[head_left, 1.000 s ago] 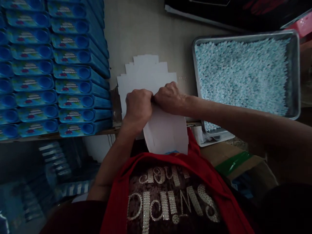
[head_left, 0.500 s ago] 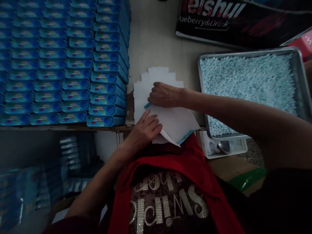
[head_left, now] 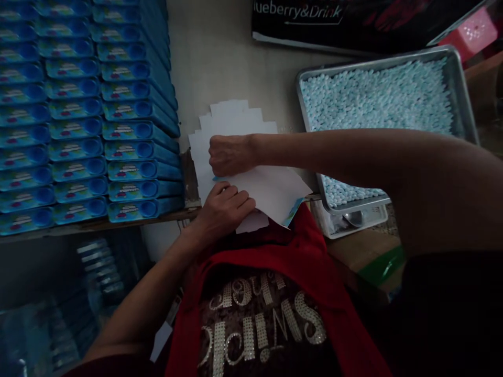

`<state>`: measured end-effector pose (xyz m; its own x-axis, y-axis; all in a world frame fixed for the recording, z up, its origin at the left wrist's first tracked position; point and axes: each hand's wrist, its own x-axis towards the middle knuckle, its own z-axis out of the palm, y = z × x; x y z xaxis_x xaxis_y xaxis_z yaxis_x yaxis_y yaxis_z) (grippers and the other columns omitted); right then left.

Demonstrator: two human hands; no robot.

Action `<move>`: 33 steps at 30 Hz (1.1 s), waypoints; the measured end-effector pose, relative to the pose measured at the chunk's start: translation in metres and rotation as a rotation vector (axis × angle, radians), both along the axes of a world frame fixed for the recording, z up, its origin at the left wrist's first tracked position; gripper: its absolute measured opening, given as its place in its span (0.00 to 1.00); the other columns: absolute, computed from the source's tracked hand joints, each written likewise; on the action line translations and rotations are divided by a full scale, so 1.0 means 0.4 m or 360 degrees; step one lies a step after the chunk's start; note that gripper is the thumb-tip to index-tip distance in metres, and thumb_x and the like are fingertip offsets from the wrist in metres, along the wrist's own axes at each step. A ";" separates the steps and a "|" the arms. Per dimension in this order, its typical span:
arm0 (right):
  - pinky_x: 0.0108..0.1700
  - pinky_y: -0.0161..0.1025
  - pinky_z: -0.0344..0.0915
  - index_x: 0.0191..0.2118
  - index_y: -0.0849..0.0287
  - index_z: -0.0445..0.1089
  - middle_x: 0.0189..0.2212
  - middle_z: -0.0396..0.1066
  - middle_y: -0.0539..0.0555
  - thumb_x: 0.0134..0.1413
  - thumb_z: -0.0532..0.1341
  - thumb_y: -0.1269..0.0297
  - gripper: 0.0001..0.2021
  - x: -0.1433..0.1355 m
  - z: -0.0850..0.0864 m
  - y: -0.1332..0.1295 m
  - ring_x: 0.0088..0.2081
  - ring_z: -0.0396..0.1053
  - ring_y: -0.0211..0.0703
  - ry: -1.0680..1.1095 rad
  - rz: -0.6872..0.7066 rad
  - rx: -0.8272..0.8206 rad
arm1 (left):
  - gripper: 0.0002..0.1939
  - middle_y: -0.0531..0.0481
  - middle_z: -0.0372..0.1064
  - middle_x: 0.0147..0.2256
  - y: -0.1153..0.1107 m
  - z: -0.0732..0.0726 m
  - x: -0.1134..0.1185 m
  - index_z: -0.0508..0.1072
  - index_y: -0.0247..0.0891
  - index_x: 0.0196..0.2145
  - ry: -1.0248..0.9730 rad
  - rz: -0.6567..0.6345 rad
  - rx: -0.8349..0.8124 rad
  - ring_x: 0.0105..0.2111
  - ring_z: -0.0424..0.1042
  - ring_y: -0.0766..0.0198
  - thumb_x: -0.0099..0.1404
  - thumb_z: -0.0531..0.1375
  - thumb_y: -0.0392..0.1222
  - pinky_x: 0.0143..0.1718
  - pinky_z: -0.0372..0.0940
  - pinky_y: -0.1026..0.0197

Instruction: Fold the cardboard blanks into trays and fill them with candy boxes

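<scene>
A white card sheet [head_left: 271,191] with a blue printed underside lies over a stack of white die-cut card blanks [head_left: 231,118] at the table's front edge. My right hand [head_left: 231,155] is closed in a fist at the sheet's far-left edge, where a little blue print shows under the knuckles; its fingertips are hidden. Just nearer to me, my left hand [head_left: 227,206] has its fingers curled over the sheet's near-left edge. The sheet's near-right corner bends up and shows its blue side.
Stacked blue boxes [head_left: 131,170] fill the table's left side. To the right stands a metal tray [head_left: 383,203] of pale blue-white pellets [head_left: 373,99], with a white plastic basket [head_left: 346,228] below it. A black printed carton [head_left: 353,26] lies at the back.
The camera view has shifted, so boxes and tray sit further left. My left hand's fingers have curled in closer to my right fist, and less blue edge shows beneath the fist.
</scene>
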<state>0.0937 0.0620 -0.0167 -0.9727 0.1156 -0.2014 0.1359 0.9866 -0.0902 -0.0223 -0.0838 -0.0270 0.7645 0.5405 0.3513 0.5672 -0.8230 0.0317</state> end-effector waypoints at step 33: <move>0.48 0.48 0.55 0.46 0.56 0.73 0.44 0.74 0.58 0.77 0.53 0.62 0.11 0.324 -0.130 -0.432 0.46 0.61 0.52 0.0646 -0.1409 0.0427 | 0.16 0.34 0.74 0.50 -0.089 -0.084 0.077 0.76 0.36 0.54 0.0039 0.0750 -0.0172 0.50 0.69 0.45 0.79 0.55 0.48 0.51 0.62 0.47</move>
<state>0.2232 -0.1108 -0.0687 -0.5043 0.8220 0.2646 0.8374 0.5403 -0.0824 0.0085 -0.1194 -0.0604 0.4348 0.8625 0.2589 0.8792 -0.4688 0.0851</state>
